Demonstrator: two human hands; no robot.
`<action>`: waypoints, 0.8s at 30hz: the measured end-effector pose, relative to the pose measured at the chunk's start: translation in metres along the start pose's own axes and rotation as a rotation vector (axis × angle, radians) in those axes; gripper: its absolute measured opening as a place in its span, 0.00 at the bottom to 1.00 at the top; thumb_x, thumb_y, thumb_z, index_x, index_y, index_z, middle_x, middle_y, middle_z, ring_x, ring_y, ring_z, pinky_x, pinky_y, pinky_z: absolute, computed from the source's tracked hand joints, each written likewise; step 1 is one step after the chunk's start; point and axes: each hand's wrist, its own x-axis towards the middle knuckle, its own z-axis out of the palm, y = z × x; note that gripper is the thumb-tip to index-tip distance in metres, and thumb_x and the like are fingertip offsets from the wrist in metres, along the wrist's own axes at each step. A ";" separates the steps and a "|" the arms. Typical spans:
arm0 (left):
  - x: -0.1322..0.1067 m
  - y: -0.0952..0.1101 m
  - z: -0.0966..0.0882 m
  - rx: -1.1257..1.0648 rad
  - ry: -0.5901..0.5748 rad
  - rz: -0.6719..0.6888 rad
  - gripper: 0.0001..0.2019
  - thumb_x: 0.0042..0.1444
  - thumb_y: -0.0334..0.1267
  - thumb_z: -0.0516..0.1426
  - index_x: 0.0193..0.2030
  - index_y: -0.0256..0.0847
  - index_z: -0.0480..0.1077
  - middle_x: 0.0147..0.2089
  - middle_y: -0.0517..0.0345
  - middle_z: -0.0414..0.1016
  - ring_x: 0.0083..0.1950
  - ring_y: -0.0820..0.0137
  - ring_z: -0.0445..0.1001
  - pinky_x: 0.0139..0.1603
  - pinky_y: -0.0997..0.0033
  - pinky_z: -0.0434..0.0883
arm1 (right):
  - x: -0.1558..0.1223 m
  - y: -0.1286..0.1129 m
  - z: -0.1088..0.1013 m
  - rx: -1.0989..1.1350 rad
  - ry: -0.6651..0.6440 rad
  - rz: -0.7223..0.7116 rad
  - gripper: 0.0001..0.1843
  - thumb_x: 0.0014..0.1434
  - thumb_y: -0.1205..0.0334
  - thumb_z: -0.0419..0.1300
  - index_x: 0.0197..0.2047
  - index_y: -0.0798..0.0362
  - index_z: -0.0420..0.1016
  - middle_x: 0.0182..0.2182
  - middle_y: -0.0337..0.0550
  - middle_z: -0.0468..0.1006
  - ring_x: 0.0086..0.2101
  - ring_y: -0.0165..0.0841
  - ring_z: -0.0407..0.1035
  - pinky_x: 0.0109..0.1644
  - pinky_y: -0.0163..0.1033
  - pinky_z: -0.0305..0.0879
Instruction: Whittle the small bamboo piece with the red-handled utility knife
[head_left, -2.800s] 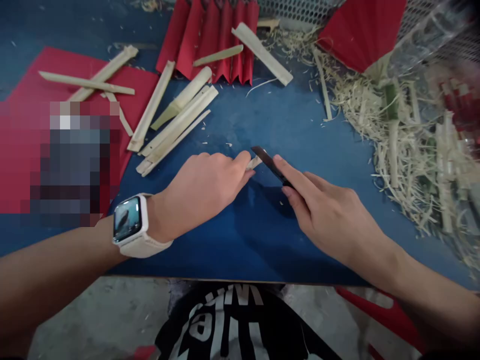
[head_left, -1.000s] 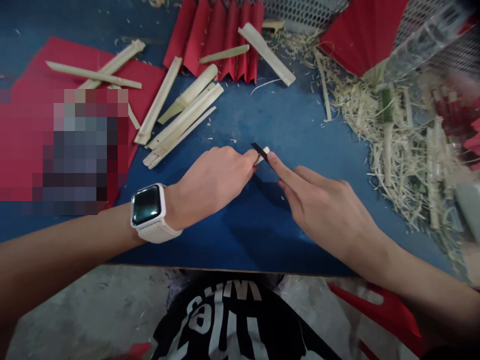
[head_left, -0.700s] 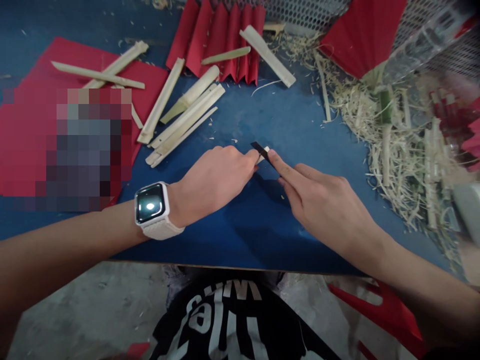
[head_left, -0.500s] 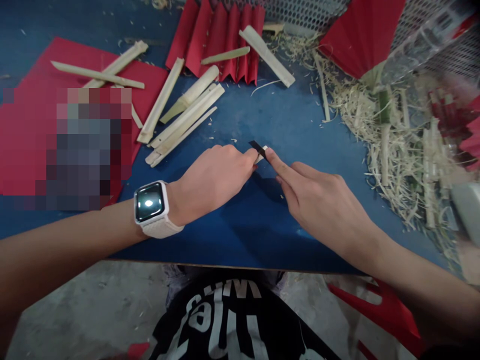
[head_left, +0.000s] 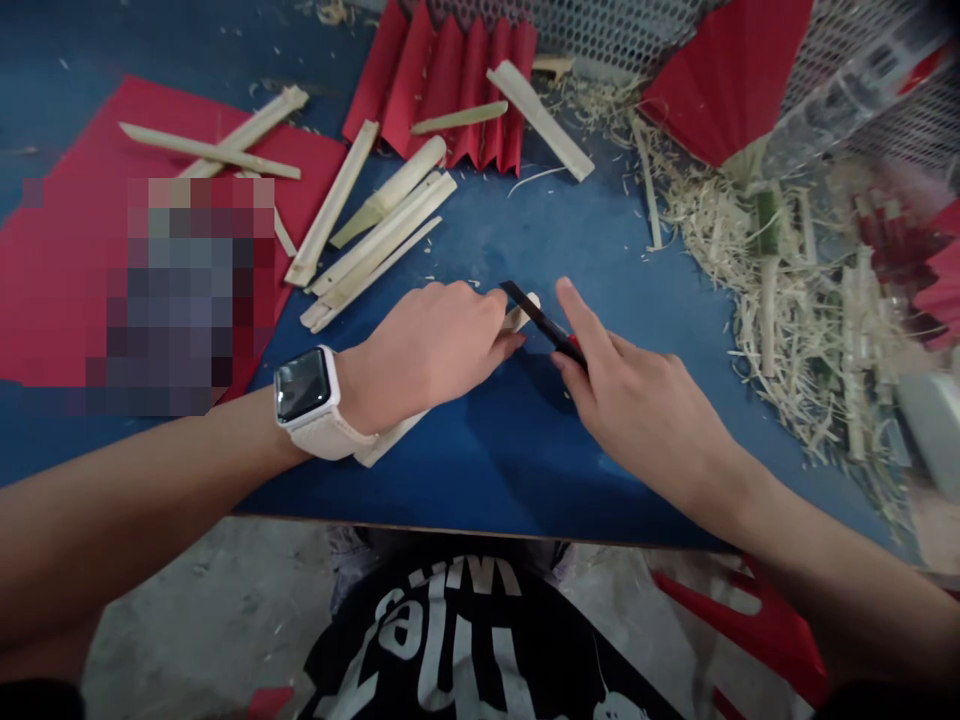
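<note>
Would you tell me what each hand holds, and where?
Left hand: bamboo strip, near its far end; right hand: knife, by its handle.

The worktop is deep blue. On it a flat sheet and a pleated sheet are plain red, as is the fan. The slats and the held strip are pale straw. The shavings match, with one green stem. The blade is black. The watch is white with a dark face. The shirt is black with white lettering.
</note>
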 end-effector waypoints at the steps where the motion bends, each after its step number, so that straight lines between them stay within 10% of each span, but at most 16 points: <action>1: 0.000 0.001 0.001 0.006 -0.003 -0.006 0.20 0.79 0.47 0.53 0.60 0.35 0.80 0.45 0.38 0.87 0.46 0.47 0.88 0.44 0.58 0.77 | 0.000 0.000 0.000 0.003 -0.003 0.010 0.35 0.82 0.59 0.46 0.86 0.57 0.57 0.55 0.58 0.87 0.34 0.39 0.81 0.31 0.42 0.65; 14: -0.001 0.003 0.007 0.067 0.079 0.032 0.23 0.81 0.49 0.51 0.54 0.37 0.83 0.39 0.41 0.86 0.41 0.51 0.88 0.41 0.61 0.75 | -0.009 -0.001 -0.002 -0.092 -0.022 0.028 0.30 0.82 0.58 0.48 0.80 0.58 0.70 0.42 0.51 0.92 0.28 0.38 0.81 0.27 0.42 0.54; 24: 0.002 0.005 0.006 0.017 0.015 0.034 0.26 0.83 0.45 0.47 0.53 0.35 0.85 0.42 0.37 0.87 0.46 0.48 0.88 0.45 0.57 0.75 | -0.010 -0.001 0.003 -0.147 -0.067 0.017 0.38 0.82 0.62 0.49 0.90 0.52 0.46 0.36 0.42 0.89 0.24 0.34 0.75 0.26 0.40 0.50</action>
